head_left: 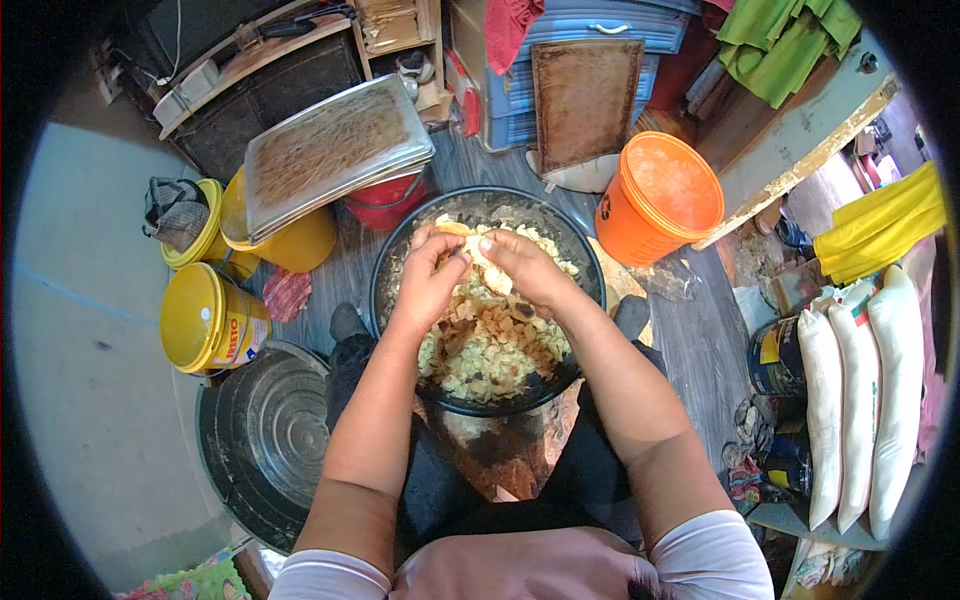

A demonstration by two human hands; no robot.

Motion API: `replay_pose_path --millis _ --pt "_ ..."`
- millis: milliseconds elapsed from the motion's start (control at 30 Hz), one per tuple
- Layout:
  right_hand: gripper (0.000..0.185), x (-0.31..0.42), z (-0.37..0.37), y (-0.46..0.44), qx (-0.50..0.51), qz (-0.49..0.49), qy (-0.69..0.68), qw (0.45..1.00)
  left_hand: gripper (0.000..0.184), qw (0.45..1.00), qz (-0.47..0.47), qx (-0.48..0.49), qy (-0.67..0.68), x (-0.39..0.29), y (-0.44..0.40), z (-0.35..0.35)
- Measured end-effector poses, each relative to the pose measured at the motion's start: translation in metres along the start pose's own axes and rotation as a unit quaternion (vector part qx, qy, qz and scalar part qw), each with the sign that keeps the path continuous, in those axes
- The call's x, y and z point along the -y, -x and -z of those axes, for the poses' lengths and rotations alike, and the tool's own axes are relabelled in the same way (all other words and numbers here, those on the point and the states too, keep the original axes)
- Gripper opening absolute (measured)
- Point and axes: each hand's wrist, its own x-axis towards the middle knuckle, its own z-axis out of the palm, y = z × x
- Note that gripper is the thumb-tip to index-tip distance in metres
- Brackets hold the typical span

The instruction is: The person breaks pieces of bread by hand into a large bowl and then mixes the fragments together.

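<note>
A wide black basin (592,245) sits between my knees, filled with torn pale and brown pieces (490,355) that look like bread. Above its far half, my left hand (432,272) and my right hand (525,268) are close together, with fingers and thumbs closed on a piece of bread (488,268). Its torn pale inside faces up, and a browner crust shows near the left fingertips. My fingers partly cover the piece, so its full shape is hidden.
An orange bucket (660,195) stands right of the basin. Stacked metal trays (335,150) rest over yellow and red buckets at left. A lidded yellow bucket (195,318) and a large black round tub (290,440) are nearer me. White sacks (845,410) stand at right.
</note>
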Motion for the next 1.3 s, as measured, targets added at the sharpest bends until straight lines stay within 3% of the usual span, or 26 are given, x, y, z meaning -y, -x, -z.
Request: replay_pose_path --millis 233,300,400,533,600,633,700,733,1033,1167,1233,1300 --pt "0.019 -0.015 0.020 -0.007 0.047 -0.020 0.076 0.996 0.030 0.998 0.018 0.041 -0.035 0.005 -0.001 -0.002" --pt "0.015 -0.017 0.017 -0.007 -0.001 0.074 0.154 0.985 0.033 0.992 -0.005 0.062 -0.113 -0.003 0.002 -0.006" --pt "0.012 -0.011 0.012 0.001 -0.091 0.113 0.194 0.970 0.024 0.994 -0.009 0.056 -0.095 0.004 0.000 -0.007" --pt "0.018 -0.009 0.019 -0.002 -0.103 0.117 0.208 0.966 0.016 0.985 -0.013 0.057 -0.161 -0.004 -0.002 -0.003" --pt "0.022 -0.004 0.018 0.000 -0.096 -0.024 -0.008 0.995 0.016 0.988 -0.034 0.035 -0.145 0.002 -0.003 -0.006" --pt "0.022 -0.006 0.021 -0.001 -0.096 -0.024 -0.008 0.995 0.016 0.990 -0.054 0.013 -0.129 0.005 -0.004 -0.007" --pt "0.033 -0.012 0.027 -0.002 -0.018 -0.002 -0.232 0.973 0.012 0.990 -0.056 0.002 -0.130 0.007 -0.004 -0.006" --pt "0.033 -0.012 0.028 -0.002 -0.018 -0.001 -0.232 0.972 0.010 0.990 -0.059 -0.009 -0.131 0.007 -0.004 -0.006" --pt "0.037 -0.004 0.027 -0.001 -0.003 0.004 -0.143 0.990 0.016 0.982 -0.063 0.020 -0.180 0.013 -0.005 -0.009" --pt "0.028 -0.009 0.029 -0.002 -0.060 0.012 0.001 0.998 0.018 0.980 -0.050 0.026 -0.191 0.007 -0.002 -0.011" --pt "0.024 -0.021 0.032 -0.008 -0.075 0.037 0.070 0.994 0.026 0.995 0.024 0.065 -0.076 0.009 -0.002 -0.013" --pt "0.028 -0.026 0.030 -0.012 -0.094 0.081 0.118 0.985 0.030 0.993 0.017 0.089 -0.080 0.005 -0.001 -0.015"
